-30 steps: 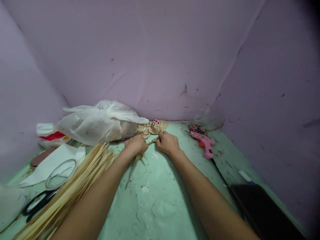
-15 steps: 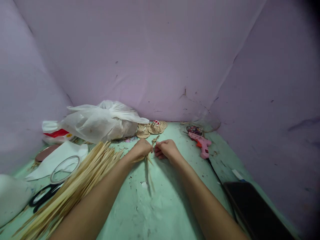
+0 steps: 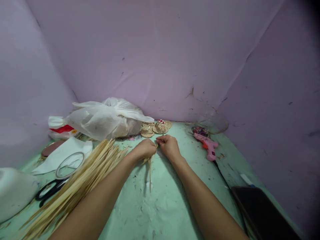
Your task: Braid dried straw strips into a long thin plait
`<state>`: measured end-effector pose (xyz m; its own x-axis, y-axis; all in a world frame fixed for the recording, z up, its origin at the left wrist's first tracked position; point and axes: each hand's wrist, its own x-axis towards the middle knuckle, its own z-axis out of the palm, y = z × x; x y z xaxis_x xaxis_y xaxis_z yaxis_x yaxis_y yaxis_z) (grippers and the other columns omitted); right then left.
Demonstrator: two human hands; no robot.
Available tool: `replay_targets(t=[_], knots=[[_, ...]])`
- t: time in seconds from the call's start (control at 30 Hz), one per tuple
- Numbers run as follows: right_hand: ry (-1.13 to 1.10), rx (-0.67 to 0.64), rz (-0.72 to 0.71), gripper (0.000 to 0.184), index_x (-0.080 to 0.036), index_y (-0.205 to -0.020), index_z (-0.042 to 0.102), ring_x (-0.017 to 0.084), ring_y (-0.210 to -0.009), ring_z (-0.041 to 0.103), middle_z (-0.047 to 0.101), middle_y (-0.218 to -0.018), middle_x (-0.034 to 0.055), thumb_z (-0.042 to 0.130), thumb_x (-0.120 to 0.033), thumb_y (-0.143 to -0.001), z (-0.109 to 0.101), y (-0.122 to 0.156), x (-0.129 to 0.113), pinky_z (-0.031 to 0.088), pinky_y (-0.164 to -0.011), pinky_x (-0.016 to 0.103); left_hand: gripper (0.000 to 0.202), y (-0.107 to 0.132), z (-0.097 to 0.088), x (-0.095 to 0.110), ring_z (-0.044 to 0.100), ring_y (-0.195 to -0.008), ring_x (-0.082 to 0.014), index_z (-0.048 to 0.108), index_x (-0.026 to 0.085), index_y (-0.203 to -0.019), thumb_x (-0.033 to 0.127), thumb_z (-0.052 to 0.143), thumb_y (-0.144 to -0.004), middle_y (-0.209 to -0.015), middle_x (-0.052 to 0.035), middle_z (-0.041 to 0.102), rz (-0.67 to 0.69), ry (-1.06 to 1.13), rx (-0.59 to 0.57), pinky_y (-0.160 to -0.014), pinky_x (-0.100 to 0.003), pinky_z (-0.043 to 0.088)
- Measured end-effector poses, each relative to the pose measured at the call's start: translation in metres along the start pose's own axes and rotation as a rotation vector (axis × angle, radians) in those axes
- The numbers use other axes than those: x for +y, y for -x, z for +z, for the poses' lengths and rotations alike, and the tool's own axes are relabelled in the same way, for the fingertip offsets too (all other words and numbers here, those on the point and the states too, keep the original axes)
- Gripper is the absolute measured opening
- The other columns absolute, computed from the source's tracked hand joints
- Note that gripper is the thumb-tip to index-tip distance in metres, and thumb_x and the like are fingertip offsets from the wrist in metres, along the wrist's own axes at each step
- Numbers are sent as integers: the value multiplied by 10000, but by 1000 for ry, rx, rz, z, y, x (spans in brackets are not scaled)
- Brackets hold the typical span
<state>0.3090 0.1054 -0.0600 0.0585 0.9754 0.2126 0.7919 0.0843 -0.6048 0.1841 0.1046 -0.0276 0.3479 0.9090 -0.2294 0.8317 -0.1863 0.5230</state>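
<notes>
My left hand (image 3: 147,148) is closed around a few straw strips (image 3: 150,170), whose loose ends hang down below the fist. Close beside it, my right hand (image 3: 168,146) pinches the upper part of the same strips, its thumb and fingers pressed together. The short worked piece between the hands is mostly hidden by the fingers. A bundle of long pale straw (image 3: 82,186) lies left of my left forearm. Beyond the hands, small woven straw hats (image 3: 161,127) rest against the back wall, one with a red and white trim.
At the back left sits a knotted white plastic bag (image 3: 107,118). Scissors (image 3: 50,191), a wire ring (image 3: 70,165) and a white jug (image 3: 16,193) are on the left. A pink glue gun (image 3: 208,145), its cord and a dark phone-like slab (image 3: 262,213) lie right.
My right hand has come in against the left and now grips the strips, hiding the small braided piece that stuck up between them. The view has shifted slightly left.
</notes>
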Motion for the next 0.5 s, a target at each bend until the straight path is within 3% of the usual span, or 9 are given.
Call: replay_targets(t=[0.13,0.23,0.3,0.37,0.5], knots=[[33,50,29,217,-200,-860,683,152,-812,574,658,-882,57,519,-249,-725,6,-2,-2,393,-750,228,126,-1,-1,-3,328,-474,-93,432,160,-428,105,425,-542,-410,36,310,28,3,-28,-447,-222,216],[-140,57,143,198,-177,-844,664,154,-803,579,654,-871,67,505,-221,-735,-1,4,-8,419,-742,240,136,0,-1,-4,291,-449,-82,390,163,-417,107,422,-536,-399,43,284,12,77,-18,-434,-222,201],[-432,-28,355,194,-129,-852,626,144,-701,598,652,-811,85,470,-197,-759,-10,9,-15,463,-665,248,155,1,-1,-4,258,-430,-71,350,166,-407,103,414,-534,-390,48,267,-9,177,-23,-424,-219,190],[-706,-198,563,172,-83,-818,587,129,-560,591,635,-708,93,447,-171,-772,-20,14,-21,489,-575,259,173,2,-3,-4,222,-411,-61,311,168,-399,100,403,-529,-378,51,249,-22,287,-67,-413,-218,174],[-825,-412,654,164,-68,-652,541,114,-425,545,566,-514,56,472,-164,-766,-28,21,-31,492,-494,265,169,7,-7,0,173,-364,-51,297,174,-402,130,391,-536,-351,54,234,-57,483,-146,-384,-225,124]])
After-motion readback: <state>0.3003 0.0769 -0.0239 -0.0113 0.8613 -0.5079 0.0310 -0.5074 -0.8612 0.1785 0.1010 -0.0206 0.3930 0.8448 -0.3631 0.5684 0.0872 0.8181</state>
